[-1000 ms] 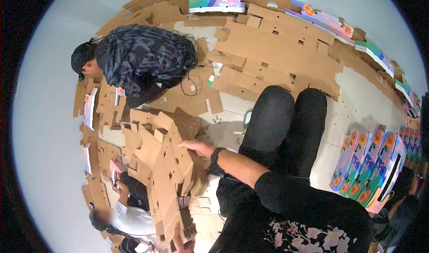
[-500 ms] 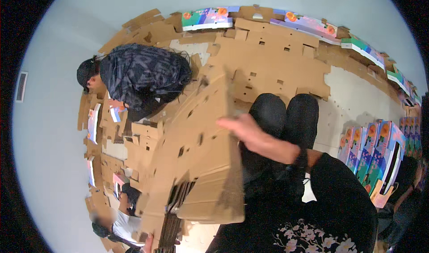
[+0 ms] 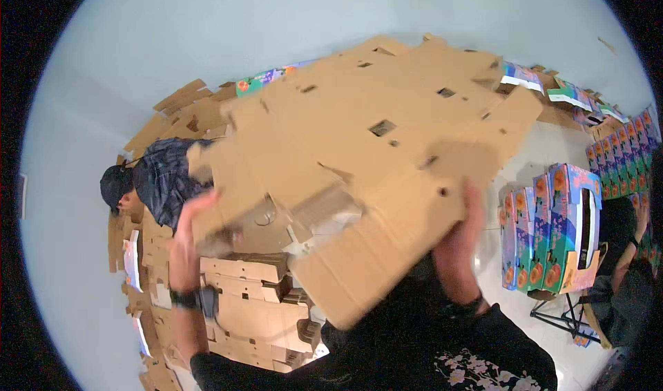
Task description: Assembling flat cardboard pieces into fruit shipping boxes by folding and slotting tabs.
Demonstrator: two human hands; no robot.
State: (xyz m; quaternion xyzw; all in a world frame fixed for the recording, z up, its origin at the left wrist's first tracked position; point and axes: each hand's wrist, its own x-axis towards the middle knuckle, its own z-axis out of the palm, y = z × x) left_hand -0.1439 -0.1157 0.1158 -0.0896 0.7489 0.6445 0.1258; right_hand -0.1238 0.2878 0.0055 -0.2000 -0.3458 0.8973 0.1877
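Observation:
A large flat cardboard box blank (image 3: 373, 163), brown with cut slots and flaps, is lifted up in front of me and fills the middle of the view. My left hand (image 3: 190, 222) grips its left edge, a dark watch on that wrist. My right hand (image 3: 459, 242) holds its lower right edge from beneath. Motion blurs the sheet and both hands. Below it lies a stack of more flat cardboard blanks (image 3: 248, 301).
A person in a dark patterned shirt and cap (image 3: 148, 184) bends over cardboard at the left. Folded colourful printed boxes (image 3: 552, 229) stand in a row at the right, more along the far wall (image 3: 621, 142). Another person (image 3: 621, 280) sits at the right edge.
The cardboard blank came off the stack and rose up toward me. My left hand now holds its left edge, my right hand its lower right. The view tilted upward.

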